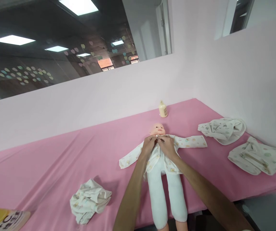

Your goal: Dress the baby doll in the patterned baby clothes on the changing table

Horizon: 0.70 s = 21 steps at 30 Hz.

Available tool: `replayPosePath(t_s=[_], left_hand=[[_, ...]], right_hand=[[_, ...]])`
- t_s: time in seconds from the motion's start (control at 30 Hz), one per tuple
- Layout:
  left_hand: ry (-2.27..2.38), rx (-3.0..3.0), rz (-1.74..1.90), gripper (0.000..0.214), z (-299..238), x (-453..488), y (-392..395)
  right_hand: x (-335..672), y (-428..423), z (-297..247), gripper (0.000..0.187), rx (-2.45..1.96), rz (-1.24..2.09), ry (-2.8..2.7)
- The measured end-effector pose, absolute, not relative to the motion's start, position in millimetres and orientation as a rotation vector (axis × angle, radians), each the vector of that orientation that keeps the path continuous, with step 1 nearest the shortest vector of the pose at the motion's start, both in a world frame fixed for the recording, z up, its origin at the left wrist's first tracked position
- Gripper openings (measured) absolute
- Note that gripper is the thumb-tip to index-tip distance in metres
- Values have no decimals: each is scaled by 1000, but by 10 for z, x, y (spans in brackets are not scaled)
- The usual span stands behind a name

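A baby doll (158,129) lies on its back, wearing a white printed jacket (192,141) and white trousers (157,199). The jacket's sleeves stretch out to both sides, and its front hangs apart lower down. At the doll's neck, my left hand (148,144) pinches the collar edge of the jacket. My right hand (166,145) is closed on the other side of the collar, its fingertips almost meeting those of the left. The fastening between the fingertips is too small to make out.
A pink-covered table (63,160) bears everything. Behind the doll's head stands a cream pump bottle (163,109). Printed cloths lie at right, one rumpled (221,130), one folded (255,156). A crumpled cloth (88,200) and a yellow-and-white package (6,219) are at left.
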<state>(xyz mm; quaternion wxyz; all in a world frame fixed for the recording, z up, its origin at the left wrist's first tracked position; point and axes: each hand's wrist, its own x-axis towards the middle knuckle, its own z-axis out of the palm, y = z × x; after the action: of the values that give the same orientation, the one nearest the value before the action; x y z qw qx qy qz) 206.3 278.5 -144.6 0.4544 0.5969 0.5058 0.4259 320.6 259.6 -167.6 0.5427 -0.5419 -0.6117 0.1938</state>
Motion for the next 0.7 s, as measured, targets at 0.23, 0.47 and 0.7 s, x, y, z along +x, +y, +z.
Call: replayPosePath(t_s=[0.23,0.47,0.7], left_hand=[[1258,1366,1150,22,-1539,2094,2852],[1260,1374,1133,23,-1518,2080,2846],[1657,1963,1002,29,-1422,2110,2362]], right_hand=[[3195,2577,-1705,25,-1340,444,-1424],[3192,2555,-1729,25,-1400,342,-1535],[3315,2290,-1801,28,-1494,231,-1502]])
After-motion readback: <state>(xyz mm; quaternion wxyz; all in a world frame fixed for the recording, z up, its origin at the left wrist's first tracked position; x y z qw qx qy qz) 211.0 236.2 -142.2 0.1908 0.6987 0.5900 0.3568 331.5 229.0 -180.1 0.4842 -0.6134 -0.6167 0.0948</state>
